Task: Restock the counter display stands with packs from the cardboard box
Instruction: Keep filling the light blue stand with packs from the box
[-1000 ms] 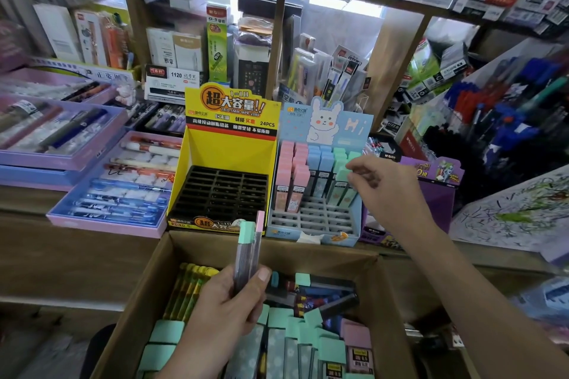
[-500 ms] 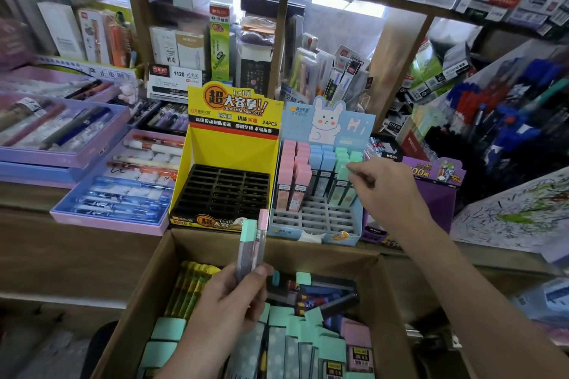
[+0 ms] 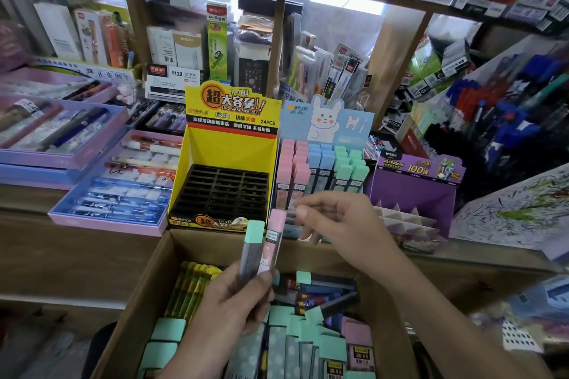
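Counting up: two packs stood upright above the cardboard box (image 3: pixel 147 295), a green-capped pack (image 3: pixel 252 248) and a pink-capped pack (image 3: pixel 272 243), both grasped by the left hand (image 3: pixel 228 308). Three stands sat behind the box: yellow stand (image 3: pixel 228 144), blue stand (image 3: pixel 326 120), purple stand (image 3: pixel 412 188). The right hand (image 3: pixel 345 224), loosely curled, held nothing and hid the blue stand's front.

Yellow stand (image 3: pixel 234 148) reads "24PCS", blue stand (image 3: pixel 354 129) "Hi", white box (image 3: pixel 172 80) "1120", purple stand (image 3: pixel 415 191) seemingly "ULTRAMAN".
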Available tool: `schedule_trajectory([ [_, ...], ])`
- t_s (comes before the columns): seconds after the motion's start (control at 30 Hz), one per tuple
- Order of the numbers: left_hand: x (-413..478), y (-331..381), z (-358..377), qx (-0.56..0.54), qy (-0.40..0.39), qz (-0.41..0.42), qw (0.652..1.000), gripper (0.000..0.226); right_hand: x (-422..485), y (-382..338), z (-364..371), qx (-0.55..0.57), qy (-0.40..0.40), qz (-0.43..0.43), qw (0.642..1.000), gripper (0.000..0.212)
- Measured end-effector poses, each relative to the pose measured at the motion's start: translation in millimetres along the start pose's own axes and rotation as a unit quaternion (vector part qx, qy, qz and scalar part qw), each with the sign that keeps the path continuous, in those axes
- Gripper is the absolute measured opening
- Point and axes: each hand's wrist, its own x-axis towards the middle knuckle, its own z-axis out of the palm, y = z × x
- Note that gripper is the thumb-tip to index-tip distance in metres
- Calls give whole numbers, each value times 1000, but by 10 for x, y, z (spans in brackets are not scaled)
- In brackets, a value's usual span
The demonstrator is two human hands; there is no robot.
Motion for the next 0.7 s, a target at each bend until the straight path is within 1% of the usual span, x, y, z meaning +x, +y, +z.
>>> schedule_trajectory([
  [0.13, -6, -25, 5, 26, -2, 30, 999, 14, -8, -7, 80, 50, -28, 34, 998, 14],
  [0.2, 0, -40, 3, 34, -4, 36, 999, 15, -14, -13, 103, 64, -34, 40, 997, 15],
  [0.33, 0, -39, 15, 37, 6, 43, 998, 16, -30, -20, 106, 112, -34, 40, 992, 11],
  [0.4, -1, -23, 18, 31, 33, 37, 998, 17, -19, -26, 75, 133, -16, 31, 991, 10],
  [0.5, 0, 22, 12, 12, 71, 28, 997, 19, 21, -43, 2, 134, 26, 6, 991, 11],
  [0.63, -17, 76, 25, -11, 86, 23, 996, 18, 113, -63, -89, 98, 100, -37, 989, 11],
  [0.7, -28, 94, 32, -10, 92, 28, 995, 16, 173, -62, -130, 77, 124, -56, 988, 10],
])
